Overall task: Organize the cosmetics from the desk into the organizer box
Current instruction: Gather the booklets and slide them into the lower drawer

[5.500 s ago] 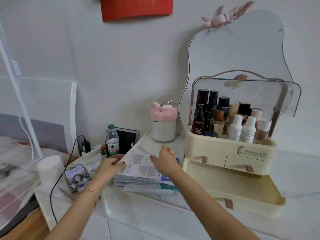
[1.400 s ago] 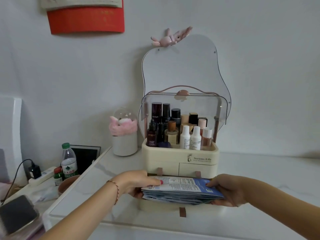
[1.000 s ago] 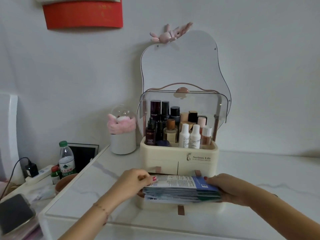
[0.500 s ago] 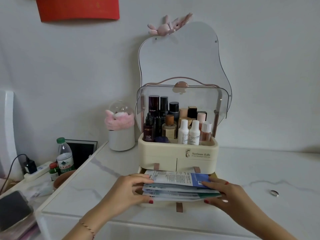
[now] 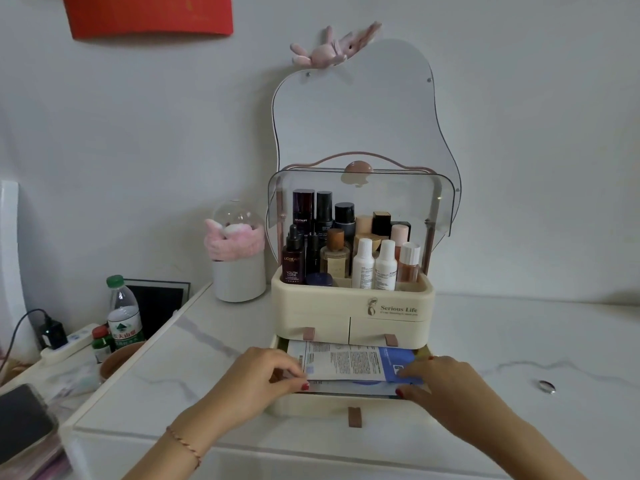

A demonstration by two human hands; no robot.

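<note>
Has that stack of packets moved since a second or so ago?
Yes. The stack of packets went down from level with the organizer box's small drawers into its open bottom drawer.

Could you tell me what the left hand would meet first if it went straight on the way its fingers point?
The left hand points right, across the open bottom drawer. It already touches the stack of sachets; pushing on, it would likely meet the right hand at the far end, though depth is unclear.
</note>
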